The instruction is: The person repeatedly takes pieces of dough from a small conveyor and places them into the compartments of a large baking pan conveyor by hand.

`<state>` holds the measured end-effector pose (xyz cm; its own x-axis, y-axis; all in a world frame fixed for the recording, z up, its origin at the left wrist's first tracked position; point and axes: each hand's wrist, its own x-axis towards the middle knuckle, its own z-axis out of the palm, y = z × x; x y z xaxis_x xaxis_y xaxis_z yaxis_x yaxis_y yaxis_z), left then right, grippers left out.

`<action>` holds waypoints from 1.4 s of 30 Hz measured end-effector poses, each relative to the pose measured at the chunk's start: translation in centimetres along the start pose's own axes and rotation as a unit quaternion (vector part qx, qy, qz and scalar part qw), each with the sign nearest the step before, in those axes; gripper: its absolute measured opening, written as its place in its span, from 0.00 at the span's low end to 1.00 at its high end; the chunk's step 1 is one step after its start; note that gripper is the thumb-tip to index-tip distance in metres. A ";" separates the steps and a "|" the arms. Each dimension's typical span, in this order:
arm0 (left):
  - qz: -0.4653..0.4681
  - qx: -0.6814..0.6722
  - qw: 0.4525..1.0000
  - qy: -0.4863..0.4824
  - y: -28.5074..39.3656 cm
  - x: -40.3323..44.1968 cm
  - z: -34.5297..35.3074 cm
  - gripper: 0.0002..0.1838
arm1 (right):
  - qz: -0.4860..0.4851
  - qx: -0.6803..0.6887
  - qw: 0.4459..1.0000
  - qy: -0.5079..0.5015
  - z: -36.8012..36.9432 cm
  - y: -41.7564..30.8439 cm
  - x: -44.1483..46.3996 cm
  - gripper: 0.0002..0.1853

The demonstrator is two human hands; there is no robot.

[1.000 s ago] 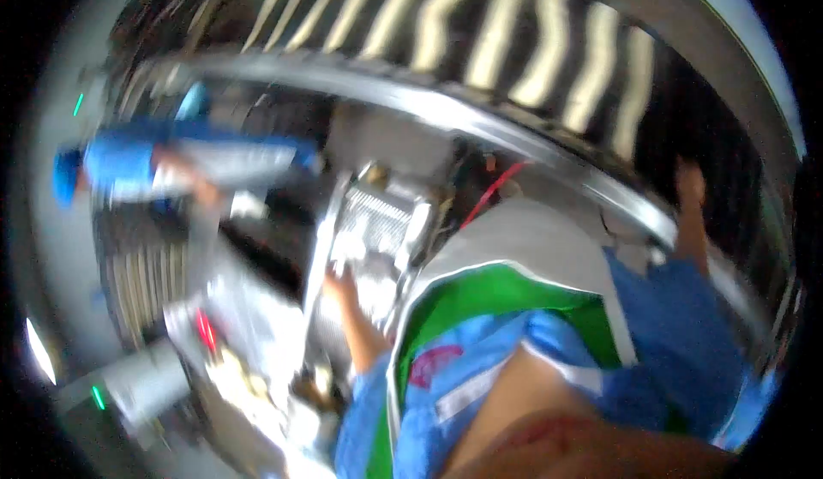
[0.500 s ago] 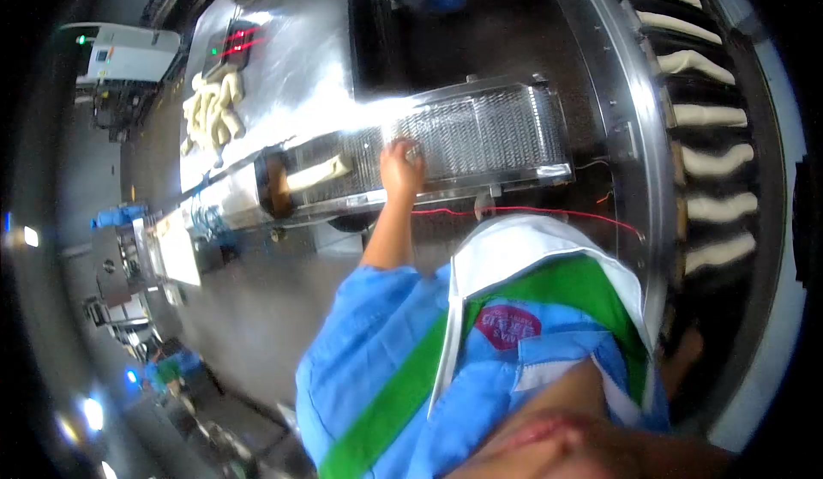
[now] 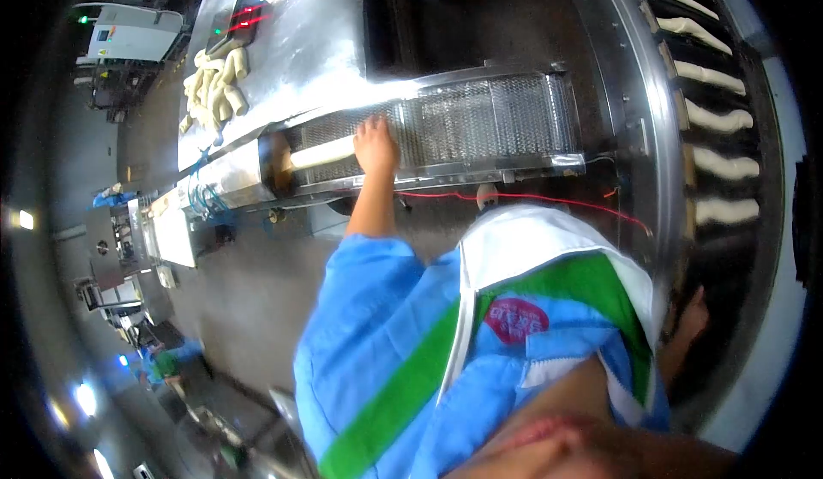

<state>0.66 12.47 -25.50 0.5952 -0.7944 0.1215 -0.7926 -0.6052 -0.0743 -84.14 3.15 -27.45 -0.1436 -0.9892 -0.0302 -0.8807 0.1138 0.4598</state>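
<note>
A pale dough strip point(image 3: 321, 154) lies along the mesh conveyor belt point(image 3: 480, 123), coming out of a metal housing. My left hand point(image 3: 375, 146) is over the strip's right end, fingers curled onto it. At the lower right, my right hand point(image 3: 693, 314) is beside the dark tray point(image 3: 716, 252), below the nearest of its strips; its fingers are too shadowed to make out. Several dough strips point(image 3: 727, 211) lie side by side in that tray.
A pile of dough pieces point(image 3: 214, 89) sits on the steel table point(image 3: 300, 37), near a scale with a red display point(image 3: 244, 20). A red cord point(image 3: 531, 198) runs below the conveyor. A metal rail point(image 3: 656, 110) borders the tray. Another person point(image 3: 171, 366) is at lower left.
My left hand has moved left along the belt onto the end of the dough strip. The strip now looks straighter. More of my right hand shows, and the view has shifted slightly.
</note>
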 end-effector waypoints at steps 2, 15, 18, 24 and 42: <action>-0.002 0.015 0.997 -0.076 1.5 0.6 -1.2 0.16 | 0.063 0.124 0.990 0.014 -4.6 -2.6 -0.6 0.25; 0.142 -0.067 0.983 -0.101 5.8 1.6 -3.3 0.13 | 0.098 0.238 0.962 0.087 -6.4 -5.8 -5.8 0.28; 0.021 -0.029 0.983 -0.178 7.9 2.7 -9.4 0.20 | 0.099 0.291 0.950 0.058 -11.3 -7.3 -6.5 0.23; 0.177 -0.538 0.823 -0.043 -1.1 10.5 -9.2 0.03 | 0.202 0.192 0.960 0.042 -17.7 -8.5 -5.3 0.20; 0.415 -0.659 0.627 0.022 45.7 -1.0 -27.4 0.19 | 0.136 0.483 0.842 0.196 -13.2 -6.1 -3.0 0.15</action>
<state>-39.76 -12.99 -1.89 -0.0750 -0.7877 0.6115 -0.2645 0.6070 0.7494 -72.42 4.22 -18.48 -0.4064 -0.8470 0.3427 -0.8228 0.1762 -0.5403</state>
